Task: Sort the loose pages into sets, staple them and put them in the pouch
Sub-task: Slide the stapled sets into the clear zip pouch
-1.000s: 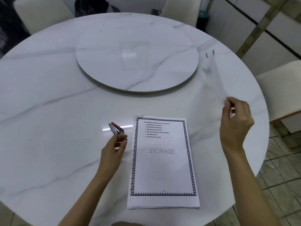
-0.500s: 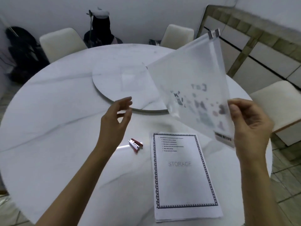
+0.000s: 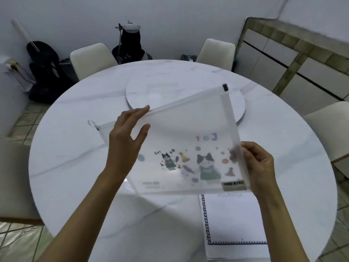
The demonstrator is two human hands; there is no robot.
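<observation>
Pouch (image 3: 188, 140) was held up above the table (image 3: 75, 148), a frosted zip one with cartoon cats, a bit tilted. Right hand (image 3: 258, 167) had its grip clamped on the pouch's right edge, thumb in front, fingers showing through from behind. Left hand (image 3: 126, 137) was at the pouch's top edge, grip apart, index tip touching the zip strip. The pages (image 3: 234, 220) lay flat below the pouch's lower right corner. The pull ring (image 3: 92, 123) stuck out at the pouch's left end.
</observation>
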